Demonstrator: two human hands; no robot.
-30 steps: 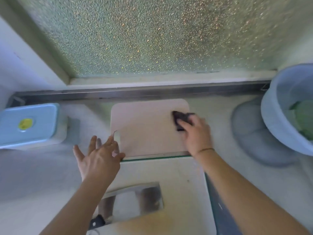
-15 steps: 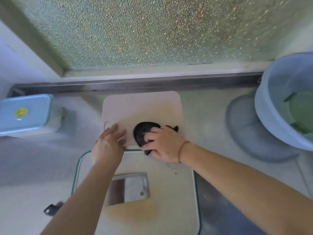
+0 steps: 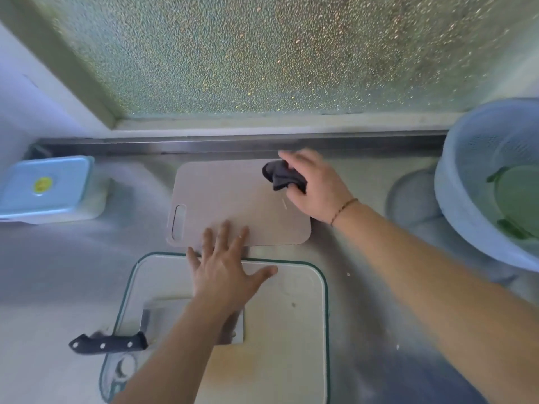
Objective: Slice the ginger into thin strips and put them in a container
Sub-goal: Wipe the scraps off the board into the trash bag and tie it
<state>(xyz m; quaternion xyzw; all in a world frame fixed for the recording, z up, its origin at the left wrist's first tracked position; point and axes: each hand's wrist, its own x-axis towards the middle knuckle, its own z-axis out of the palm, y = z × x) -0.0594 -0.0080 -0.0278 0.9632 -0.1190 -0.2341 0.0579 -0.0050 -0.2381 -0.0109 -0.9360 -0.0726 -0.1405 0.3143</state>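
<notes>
- Right hand [image 3: 316, 185] with the dark cloth [image 3: 281, 176] has swept from the near-middle of the beige board [image 3: 233, 205] half a second ago up to its far right corner; fingers curled round the cloth, bunching it.
- Left hand [image 3: 226, 268] has slid back: was at the board's near left edge, now palm down across the gap, fingertips on the beige board's near edge, heel on the white green-rimmed board [image 3: 280, 316]. Fingers spread and straight, holding nothing, seemingly bracing the board.
- The beige board itself now lies apart from the white one, a strip of steel surface [image 3: 364, 287] between them; earlier they overlapped or touched.
- Cleaver [image 3: 140, 336] lies on the white board, blade partly under the left forearm, black handle sticking off the left edge. Untouched.
- Ginger: not visible anywhere. One small pale sliver near the right hand, can't tell what.
- Lidded blue container [image 3: 46, 188] sits far left on the surface, closed.
- Blue colander [image 3: 478, 182] at right holds something green.
- Judgement: wiping the board, either prep or cleanup; no slicing under way.
</notes>
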